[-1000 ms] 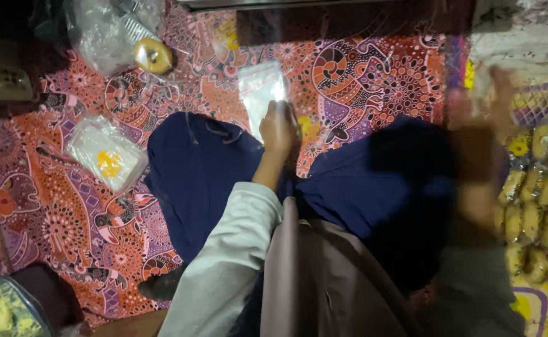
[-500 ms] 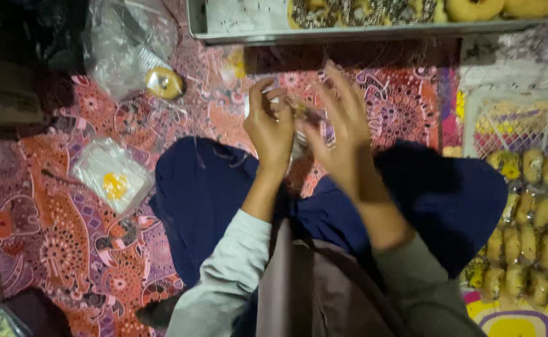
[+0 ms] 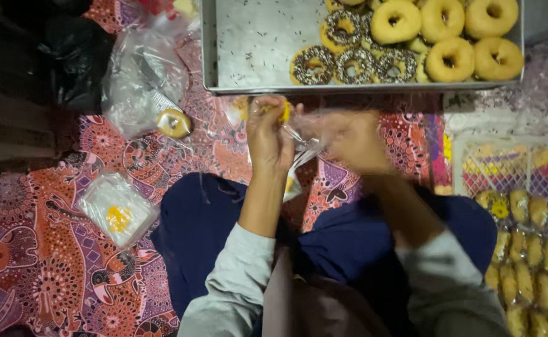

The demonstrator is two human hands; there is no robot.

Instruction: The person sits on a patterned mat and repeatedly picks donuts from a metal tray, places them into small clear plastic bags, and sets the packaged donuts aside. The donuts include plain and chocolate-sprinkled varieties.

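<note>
My left hand [image 3: 269, 136] and my right hand [image 3: 353, 141] are raised together in front of me, both gripping a small clear plastic bag [image 3: 305, 138] stretched between them. The right hand is blurred by motion. What lies inside the bag cannot be made out. Just beyond my hands stands a metal tray [image 3: 255, 43] holding sprinkled doughnuts [image 3: 355, 62] and plain glazed doughnuts [image 3: 455, 31].
On the patterned cloth [image 3: 49, 274] lies a stack of clear bags with a yellow mark [image 3: 117, 210] at the left. A crumpled plastic bag [image 3: 144, 81] and a wrapped doughnut [image 3: 174, 123] sit further back. A basket of packed pastries [image 3: 530, 249] stands at the right.
The view has tilted up, showing more of the doughnut tray. My right hand came in from the right and joined the left hand on the plastic bag.
</note>
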